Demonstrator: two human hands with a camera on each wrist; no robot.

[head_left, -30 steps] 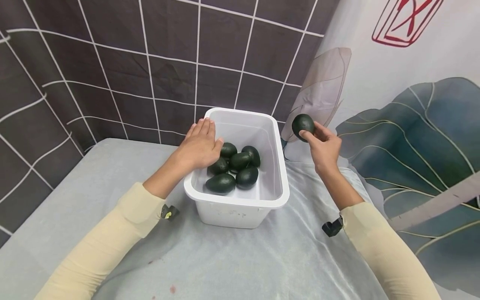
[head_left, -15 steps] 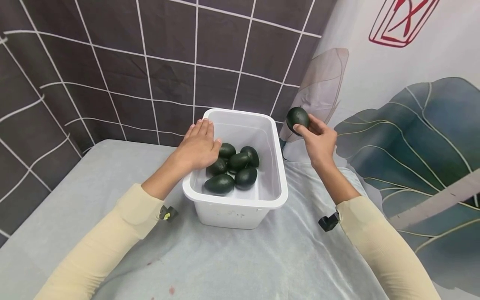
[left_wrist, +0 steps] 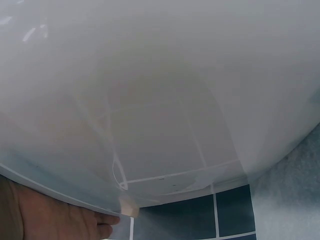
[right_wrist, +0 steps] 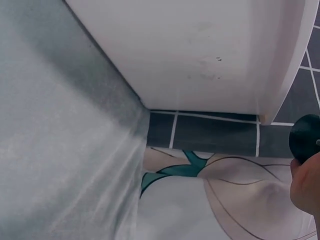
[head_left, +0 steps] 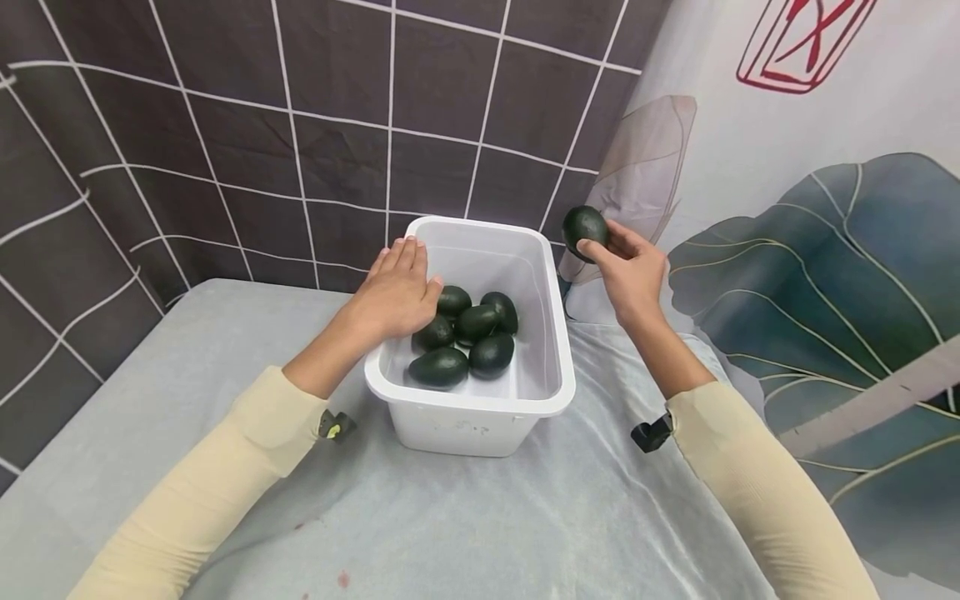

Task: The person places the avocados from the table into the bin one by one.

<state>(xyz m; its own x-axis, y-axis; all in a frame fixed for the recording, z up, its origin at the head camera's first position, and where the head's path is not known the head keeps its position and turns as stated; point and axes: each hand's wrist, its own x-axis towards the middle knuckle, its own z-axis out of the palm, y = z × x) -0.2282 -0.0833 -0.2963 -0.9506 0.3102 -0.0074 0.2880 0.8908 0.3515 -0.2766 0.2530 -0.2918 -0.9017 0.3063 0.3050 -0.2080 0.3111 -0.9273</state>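
Observation:
A white plastic tub (head_left: pixel 472 406) stands on the cloth-covered surface, with several dark green avocados (head_left: pixel 491 356) lying in its bottom. My left hand (head_left: pixel 397 292) rests on the tub's left rim, fingers straight and pointing away from me. In the left wrist view the tub's wall (left_wrist: pixel 165 100) fills most of the picture, with part of that hand at the lower left. To the right of the tub, above rim height, my right hand (head_left: pixel 636 271) holds one avocado (head_left: pixel 585 233) between thumb and fingers. The same avocado (right_wrist: pixel 304 139) shows at the right edge of the right wrist view.
A grey cloth (head_left: pixel 420 525) covers the surface under the tub. Behind it hangs a dark grid-patterned sheet (head_left: pixel 337 158). On the right is a pale curtain (head_left: pixel 750 158) printed with large leaves. Small black cameras sit at both wrists.
My right hand has moved left and slightly upward, bringing its avocado closer to the tub. The left hand and the avocados inside the tub stay where they were.

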